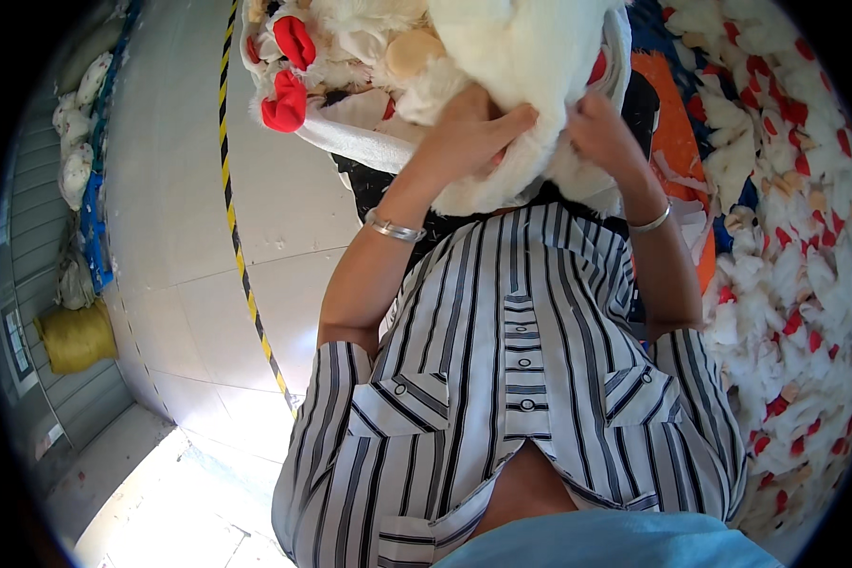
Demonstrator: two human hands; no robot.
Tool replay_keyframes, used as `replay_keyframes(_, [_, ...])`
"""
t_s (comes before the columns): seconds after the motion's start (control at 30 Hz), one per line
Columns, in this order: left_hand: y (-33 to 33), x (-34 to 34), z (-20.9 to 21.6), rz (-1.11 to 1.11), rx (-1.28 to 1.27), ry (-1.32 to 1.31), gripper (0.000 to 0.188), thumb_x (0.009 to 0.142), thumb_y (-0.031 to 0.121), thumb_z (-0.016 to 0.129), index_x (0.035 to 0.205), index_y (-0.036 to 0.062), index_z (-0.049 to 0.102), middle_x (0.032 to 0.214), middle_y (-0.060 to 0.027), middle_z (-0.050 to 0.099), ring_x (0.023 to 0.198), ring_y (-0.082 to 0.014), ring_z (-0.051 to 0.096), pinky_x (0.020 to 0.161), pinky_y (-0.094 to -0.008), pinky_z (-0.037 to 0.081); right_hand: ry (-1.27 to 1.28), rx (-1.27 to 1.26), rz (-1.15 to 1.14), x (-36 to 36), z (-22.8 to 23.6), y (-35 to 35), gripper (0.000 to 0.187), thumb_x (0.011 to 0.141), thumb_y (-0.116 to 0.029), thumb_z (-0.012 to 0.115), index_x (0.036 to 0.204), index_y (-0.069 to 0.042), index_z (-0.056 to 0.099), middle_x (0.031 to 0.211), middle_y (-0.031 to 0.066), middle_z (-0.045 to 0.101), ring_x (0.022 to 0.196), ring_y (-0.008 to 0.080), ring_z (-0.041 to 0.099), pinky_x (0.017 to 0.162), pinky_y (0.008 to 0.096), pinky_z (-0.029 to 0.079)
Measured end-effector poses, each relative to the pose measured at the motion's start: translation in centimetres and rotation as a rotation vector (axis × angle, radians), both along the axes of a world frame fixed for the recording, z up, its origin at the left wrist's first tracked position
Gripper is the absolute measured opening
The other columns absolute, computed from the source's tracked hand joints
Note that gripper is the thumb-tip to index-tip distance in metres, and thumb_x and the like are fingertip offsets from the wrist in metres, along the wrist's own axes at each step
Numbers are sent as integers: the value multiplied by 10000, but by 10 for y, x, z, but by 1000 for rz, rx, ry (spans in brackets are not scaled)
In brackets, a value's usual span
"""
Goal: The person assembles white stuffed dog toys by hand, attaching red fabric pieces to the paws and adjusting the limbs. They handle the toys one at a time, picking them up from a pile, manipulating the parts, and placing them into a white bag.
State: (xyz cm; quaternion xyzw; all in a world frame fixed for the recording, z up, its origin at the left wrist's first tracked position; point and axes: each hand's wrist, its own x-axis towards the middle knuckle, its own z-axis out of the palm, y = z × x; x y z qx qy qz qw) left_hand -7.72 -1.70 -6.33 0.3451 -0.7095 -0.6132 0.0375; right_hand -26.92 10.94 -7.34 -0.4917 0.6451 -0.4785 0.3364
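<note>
A large piece of white plush [525, 57], a furry fabric skin, spreads across my lap and up to the top of the view. My left hand [473, 140] is closed on its near edge, with thumb stretched along the fur and fingers curled under. On the other side of the same fold, my right hand [604, 140] is curled with its fingertips pressed into the plush. What lies between the fingers, inside the fold, is hidden. Beside the plush, to the left, are red padded pieces [286, 102] and a round beige piece [413, 54] among more white fur.
A heap of white plush pieces with red and beige parts [795, 284] covers the right side. An orange panel [677, 142] stands beside my right arm. Yellow-and-black tape [237, 227] runs along the floor at left. A yellow bundle [76, 338] sits by the far-left wall.
</note>
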Motion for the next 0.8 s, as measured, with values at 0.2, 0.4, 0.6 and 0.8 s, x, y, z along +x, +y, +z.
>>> replay_keyframes(0.2, [-1, 34, 30, 348, 56, 442, 433, 944, 389, 618, 783, -12, 641, 608, 21, 572, 489, -25, 504, 451, -187, 397, -52, -84, 120, -45, 45, 43, 347, 1003, -293, 532, 1097, 15, 660, 881, 22, 690, 677, 77, 610, 620, 247, 500])
replay_keyframes(0.4, [42, 33, 59, -240, -96, 399, 342, 933, 356, 640, 887, 22, 702, 654, 20, 617, 561, -62, 566, 502, -217, 449, -273, 90, 286, -52, 23, 20, 378, 996, -302, 538, 1209, 10, 556, 821, 26, 654, 532, 64, 534, 466, 209, 431])
replay_keyframes(0.6, [31, 43, 64, -647, -145, 151, 254, 958, 256, 600, 939, 15, 676, 810, -47, 675, 804, -149, 651, 723, -289, 520, 1195, -536, 194, -116, 12, 51, 300, 1002, -133, 473, 1257, 4, 548, 1114, 156, 653, 936, 140, 641, 730, 237, 519])
replay_keyframes(0.8, [-40, 86, 35, 57, -48, 301, 169, 980, 175, 558, 970, 33, 650, 830, 2, 625, 739, -78, 574, 678, -218, 473, 561, -541, -212, -139, 97, 95, 286, 977, -92, 496, 1238, -5, 573, 1133, 157, 652, 985, 191, 640, 794, 285, 523])
